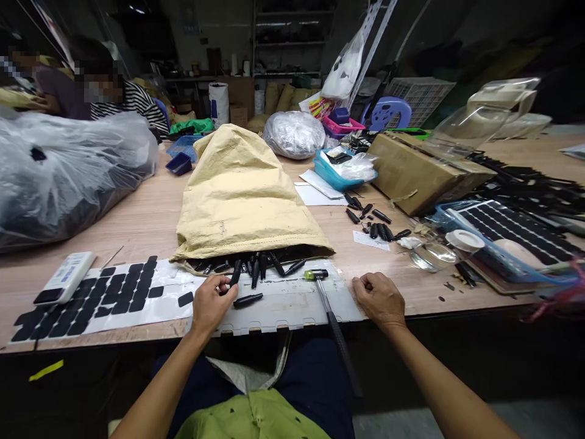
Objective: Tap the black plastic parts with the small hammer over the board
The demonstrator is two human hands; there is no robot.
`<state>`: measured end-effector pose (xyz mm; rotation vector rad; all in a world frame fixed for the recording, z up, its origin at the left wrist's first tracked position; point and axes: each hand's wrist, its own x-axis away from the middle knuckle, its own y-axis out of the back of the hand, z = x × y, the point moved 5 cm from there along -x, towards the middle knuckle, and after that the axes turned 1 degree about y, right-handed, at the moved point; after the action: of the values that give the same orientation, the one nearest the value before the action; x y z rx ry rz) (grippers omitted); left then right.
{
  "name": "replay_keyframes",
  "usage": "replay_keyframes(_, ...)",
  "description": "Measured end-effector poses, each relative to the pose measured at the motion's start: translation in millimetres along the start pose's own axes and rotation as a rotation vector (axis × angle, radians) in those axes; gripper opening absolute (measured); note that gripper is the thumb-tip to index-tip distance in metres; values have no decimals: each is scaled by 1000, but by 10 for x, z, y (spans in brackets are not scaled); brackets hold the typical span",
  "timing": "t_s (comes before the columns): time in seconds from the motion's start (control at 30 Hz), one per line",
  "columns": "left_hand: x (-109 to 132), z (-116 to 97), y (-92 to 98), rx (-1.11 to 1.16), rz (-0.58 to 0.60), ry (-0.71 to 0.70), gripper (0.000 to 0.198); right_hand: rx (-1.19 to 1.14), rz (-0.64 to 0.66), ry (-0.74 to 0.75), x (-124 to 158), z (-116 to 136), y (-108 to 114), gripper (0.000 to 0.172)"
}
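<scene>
My left hand (213, 305) pinches a black tapered handle piece (236, 272) between thumb and fingers, at the mouth of a large yellow sack (247, 201). Several similar black pieces spill from that opening. Another black handle piece (248, 300) lies on the grey board (278, 314), just right of my left hand. My right hand (380, 300) is curled closed at the board's right edge; whether anything small is inside its fingers is hidden. Between my hands lies a hammer (325, 299) with a green-and-black head, its handle reaching over the table's front edge.
To the left are a sheet of black pads (123, 286), a white device (66, 277) and a filled plastic bag (68, 183). Rightward are loose black pieces (377, 230), a cardboard box (411, 171), a clear jar (434, 255) and a blue tray (521, 268). Other people (114, 91) sit at the far left.
</scene>
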<state>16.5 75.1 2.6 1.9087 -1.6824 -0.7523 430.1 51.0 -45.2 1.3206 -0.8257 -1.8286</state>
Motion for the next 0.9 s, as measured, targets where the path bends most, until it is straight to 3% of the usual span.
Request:
replay_keyframes(0.1,174,-97,41,78,167,-200,14,1,2,2,-2,3,2,25)
replay_keyframes(0.2,383,-202,-50,25,369,-352,11,-2,3,3,-1,9,5,25)
replay_keyframes(0.27,468,-246,-134,-41,431,-421,12,-3,1,2,0,11,6,25)
replay_keyframes(0.37,472,-275,-212,-113,416,-524,14,-3,1,6,1,13,4,25)
replay_keyframes(0.5,317,-207,-164,-130,306,-591,14,0,-7,8,1,17,9,25)
replay_keyframes(0.7,170,-59,-41,-132,197,-513,11,-5,-6,2,-1,26,23,25)
replay_keyframes(0.9,318,-99,-105,-83,251,-476,12,-5,-4,6,-4,25,20,24)
